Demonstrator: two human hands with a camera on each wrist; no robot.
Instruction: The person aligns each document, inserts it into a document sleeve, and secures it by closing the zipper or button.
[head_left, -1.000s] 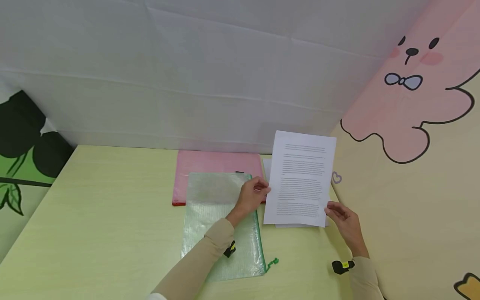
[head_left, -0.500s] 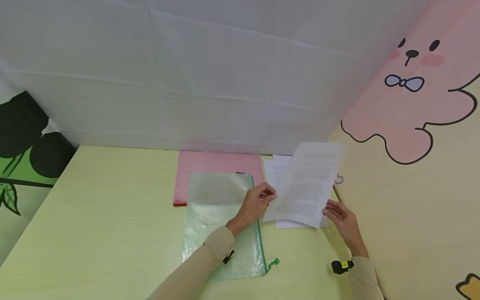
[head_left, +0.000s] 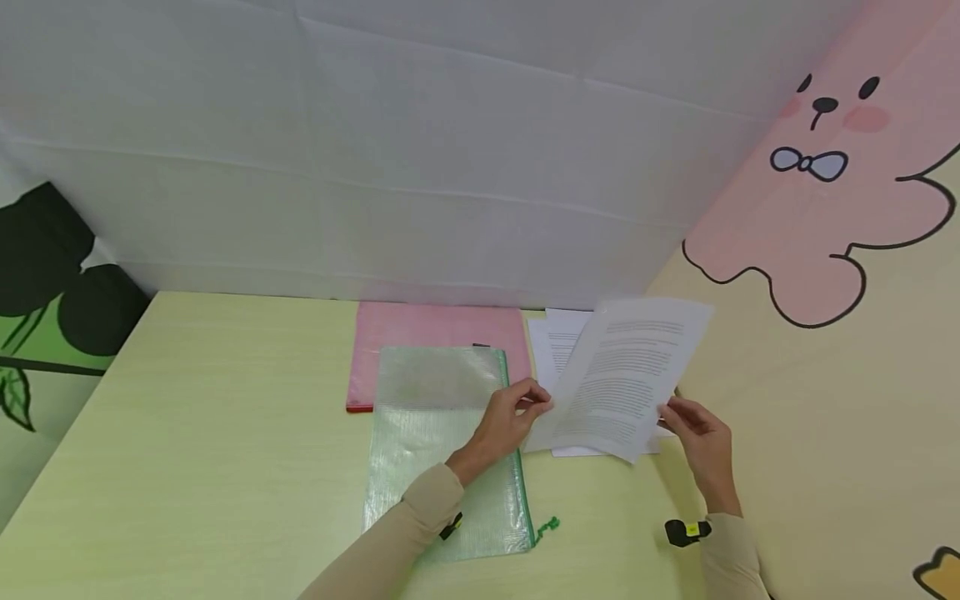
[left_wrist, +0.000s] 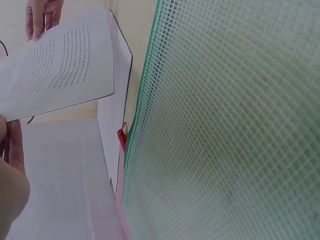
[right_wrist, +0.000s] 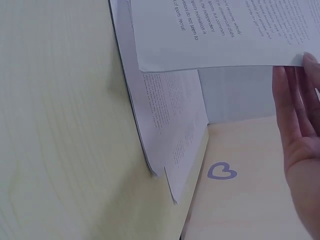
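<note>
A printed sheet of paper (head_left: 622,375) is held up between both hands, slanted and slightly bowed. My left hand (head_left: 506,421) pinches its left edge; in the left wrist view the fingers (left_wrist: 16,145) show at the sheet's corner. On the opposite edge my right hand (head_left: 701,442) pinches it between thumb and fingers, as the right wrist view shows with the thumb (right_wrist: 311,62) on the printed face. Beneath lie more printed papers (head_left: 561,333), loosely stacked and partly covered by the raised sheet. Under my left forearm lies a clear green mesh zip pouch (head_left: 435,450).
A pink zip pouch (head_left: 427,321) lies behind the green one, partly under it, with a red edge. A green cord pull (head_left: 547,527) sticks out from the green pouch's corner. White cloth (head_left: 420,233) hangs behind the pale table (head_left: 240,433); a patterned wall stands at right.
The sheet went from nearly upright and flat to slanted and bowed, its top moving right and down. More of the papers beneath show. Both hands still pinch it, shifted slightly.
</note>
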